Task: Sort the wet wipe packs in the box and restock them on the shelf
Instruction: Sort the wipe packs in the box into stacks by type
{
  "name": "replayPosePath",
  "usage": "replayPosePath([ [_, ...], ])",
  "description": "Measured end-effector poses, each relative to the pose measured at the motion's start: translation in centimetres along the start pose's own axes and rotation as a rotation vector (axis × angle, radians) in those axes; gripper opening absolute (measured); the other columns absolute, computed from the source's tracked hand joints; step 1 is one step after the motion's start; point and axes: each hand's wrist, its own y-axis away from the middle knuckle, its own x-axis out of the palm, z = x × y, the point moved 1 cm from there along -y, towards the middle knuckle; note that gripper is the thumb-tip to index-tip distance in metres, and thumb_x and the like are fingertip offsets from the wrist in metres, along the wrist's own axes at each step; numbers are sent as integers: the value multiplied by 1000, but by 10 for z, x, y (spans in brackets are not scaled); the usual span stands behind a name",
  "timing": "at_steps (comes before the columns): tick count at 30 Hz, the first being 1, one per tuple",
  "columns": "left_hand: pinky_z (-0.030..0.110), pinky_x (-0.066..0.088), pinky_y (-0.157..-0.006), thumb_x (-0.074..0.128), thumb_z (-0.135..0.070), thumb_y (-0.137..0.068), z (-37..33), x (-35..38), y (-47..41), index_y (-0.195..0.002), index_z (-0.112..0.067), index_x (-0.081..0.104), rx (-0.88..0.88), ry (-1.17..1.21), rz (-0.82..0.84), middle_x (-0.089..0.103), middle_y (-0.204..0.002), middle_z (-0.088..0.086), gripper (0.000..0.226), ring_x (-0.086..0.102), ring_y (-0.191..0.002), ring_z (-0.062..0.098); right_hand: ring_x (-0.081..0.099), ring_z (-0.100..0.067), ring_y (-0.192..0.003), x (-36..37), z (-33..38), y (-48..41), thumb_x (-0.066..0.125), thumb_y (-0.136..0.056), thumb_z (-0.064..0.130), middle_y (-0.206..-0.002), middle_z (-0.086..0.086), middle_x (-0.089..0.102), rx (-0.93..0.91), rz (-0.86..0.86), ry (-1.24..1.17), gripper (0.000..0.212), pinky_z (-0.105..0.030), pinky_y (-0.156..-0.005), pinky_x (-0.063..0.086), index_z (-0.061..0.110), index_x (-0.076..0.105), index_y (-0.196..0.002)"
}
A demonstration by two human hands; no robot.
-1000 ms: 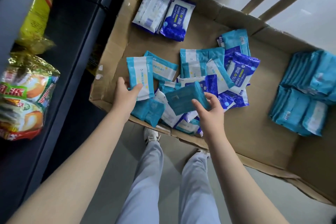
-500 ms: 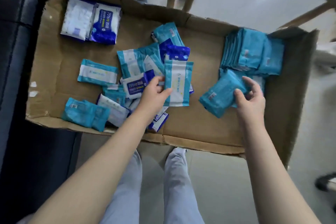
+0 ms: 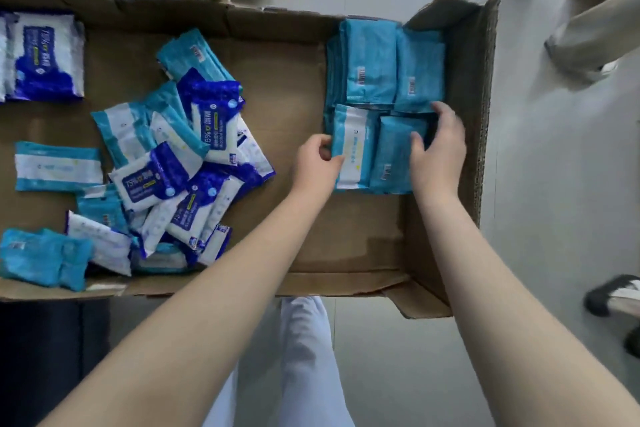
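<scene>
**Fig. Sorting stage, head view.** I have the left hand narrowed to a pinch on the 9 o'clock edge of a white-banded pack. The right hand curls round the 3 o'clock edge of a plain teal pack touching it, thumb on its face. Both packs sit at the 6 o'clock end of the teal stack, which fills the 3 o'clock side of the box. The mixed heap of teal and dark-blue packs lies unsorted toward 9 o'clock, well apart. Two dark-blue packs sit alone at 10 o'clock. The shelf is not in view.

**Hazards, as I judge them:**
- **Missort.** One held pack shows a white band and its neighbours show plain teal (front against back of one kind, or two kinds; I cannot tell). Pressing it in unchecked could seed the stack with the wrong item.
- **Slip.** The film looks slick and soft, and an edge pinch may let a pack slide out.
- **Collapse.** Nothing braces the stack on its 9 o'clock side. Uneven pressure from the two hands could fan it over the bare cardboard.
</scene>
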Motion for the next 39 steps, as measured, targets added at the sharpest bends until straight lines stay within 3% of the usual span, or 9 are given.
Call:
replayPosePath([
  [3, 26, 45, -66, 70, -13, -88, 0, 4, -5, -110, -20, 55, -14, -47, -77, 57, -82, -9, 27, 59, -77, 13, 46, -31, -127, 3, -10, 13, 59, -92, 5, -136, -17, 49, -39, -15, 95, 39, -35, -112, 32, 4, 56, -131],
  [5, 24, 43, -61, 70, -14, -88, -1, 4, -6, -105, -24, 50, -13, -84, -91, 54, -81, -9, 28, 56, -74, 11, 44, -30, -128, 7, -21, 22, 60, -94, 10, -139, -15, 46, 37, 127, 117, 44, -35, -109, 35, 10, 53, -138],
  [8, 37, 56, -74, 71, -14, -88, -2, 3, -8, -108, -23, 54, 15, -108, -47, 60, -96, 5, 28, 63, -85, 22, 36, -27, -137, 16, -33, 26, 58, -96, 11, -152, -10, 33, 110, 291, 178, 55, -39, -110, 35, 17, 41, -148],
  [14, 45, 58, -79, 72, -17, -87, -2, -3, -11, -123, -23, 56, 71, -152, 86, 59, -97, 3, 40, 64, -91, 24, 36, -29, -132, 26, -26, 30, 57, -95, 5, -147, -13, 34, 29, 92, 333, 50, -39, -106, 40, 11, 47, -144],
  [19, 4, 46, -70, 71, -18, -89, 8, -50, 3, -131, -21, 54, 137, -90, 130, 61, -116, -1, 46, 60, -86, 2, 41, -25, -131, 23, -8, 34, 63, -95, 14, -140, -13, 43, 48, 85, 79, 49, -19, -107, 28, 10, 51, -142],
  [23, 0, 42, -70, 67, -21, -92, 38, -134, 27, -125, -28, 58, 154, -56, 26, 59, -111, -10, 35, 60, -88, -4, 44, -27, -134, 40, 36, 62, 68, -92, 15, -140, -15, 49, -97, 162, 3, 44, -29, -113, 30, 7, 58, -135],
  [30, 4, 43, -74, 70, -13, -89, 126, -282, 57, -113, -29, 60, 81, -105, -260, 60, -111, -3, 31, 59, -80, -8, 50, -27, -128, 120, 132, 146, 72, -89, 15, -136, -13, 56, -231, 432, -101, 40, -33, -111, 35, 7, 64, -128],
  [34, 29, 44, -100, 71, -15, -88, 181, -343, 60, -126, -14, 59, -61, -235, -381, 53, -126, 10, 40, 56, -112, 24, 48, -27, -128, 164, 176, 192, 71, -90, 18, -135, -10, 56, -296, 570, -77, 45, -25, -108, 32, 8, 60, -132],
  [39, 39, 30, -114, 72, -28, -87, 238, -391, 57, -140, -14, 46, -369, -337, -278, 34, -145, 13, 60, 42, -131, 33, 45, -21, -129, 208, 207, 225, 65, -95, 26, -137, -4, 56, -358, 716, 28, 50, -27, -106, 34, 15, 52, -141],
])
